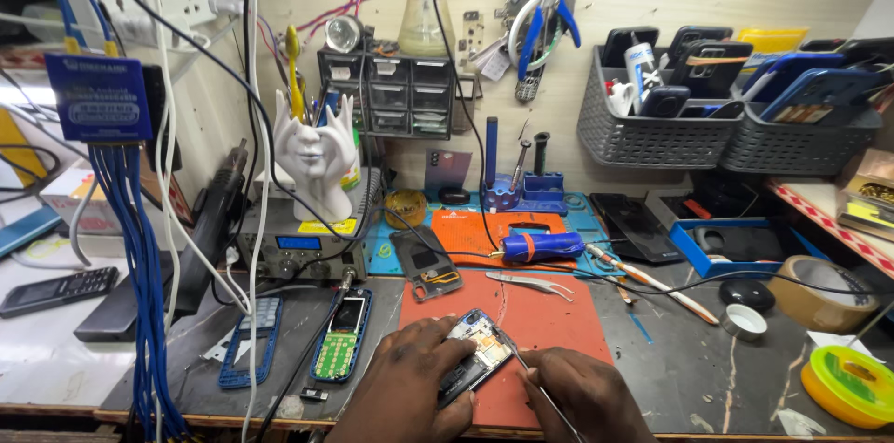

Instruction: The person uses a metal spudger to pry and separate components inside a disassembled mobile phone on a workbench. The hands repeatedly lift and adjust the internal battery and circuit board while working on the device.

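Note:
My left hand (407, 380) grips an opened phone (475, 354) with its circuit board showing, held on a red work mat (545, 322) at the bench's front edge. My right hand (587, 396) holds a thin metal tool (527, 376) whose tip touches the phone's right side. Metal tweezers (531, 284) lie on the mat behind the phone. A detached phone back cover (426, 261) rests at the mat's upper left corner.
A keypad phone (342, 335) and a blue phone frame (250, 340) lie left of the mat. A blue cylindrical tool (542, 245), tape rolls (819, 292), a power supply (300, 247), hanging blue cables (140, 247) and grey baskets of phones (656, 131) surround the bench.

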